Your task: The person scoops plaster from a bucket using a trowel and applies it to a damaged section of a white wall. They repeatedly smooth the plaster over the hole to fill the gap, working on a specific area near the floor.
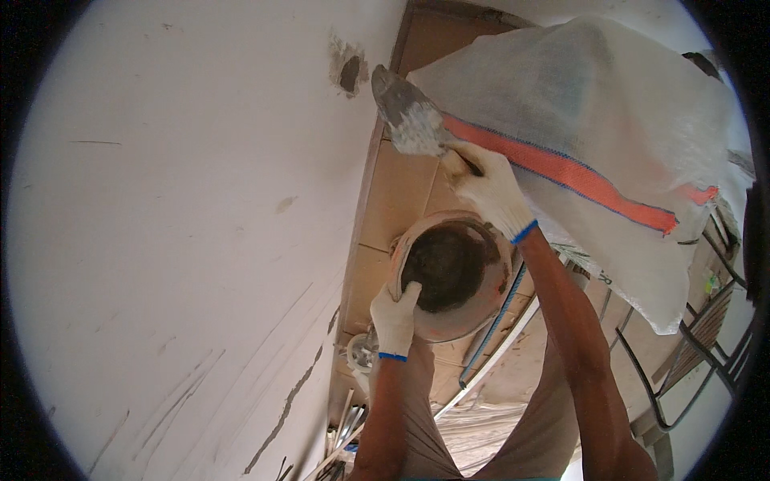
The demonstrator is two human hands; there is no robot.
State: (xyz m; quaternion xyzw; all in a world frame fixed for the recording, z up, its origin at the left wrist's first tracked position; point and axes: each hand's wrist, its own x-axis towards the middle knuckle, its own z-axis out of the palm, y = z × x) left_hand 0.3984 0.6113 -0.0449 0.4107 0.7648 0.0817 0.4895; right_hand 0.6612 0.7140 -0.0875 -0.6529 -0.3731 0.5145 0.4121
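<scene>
Grey metal trowel, white-smeared: gripped by white-gloved right hand, near dark oval hole in white wall. Round pinkish bowl, dark grey inside: white-gloved left hand grips its rim.

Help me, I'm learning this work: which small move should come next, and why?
Probably ease the trowel toward the dark wall hole with the right grip: the trowel bears a pale smear and appears near the hole, which looks unfilled, while the left grip holds the bowl.
</scene>
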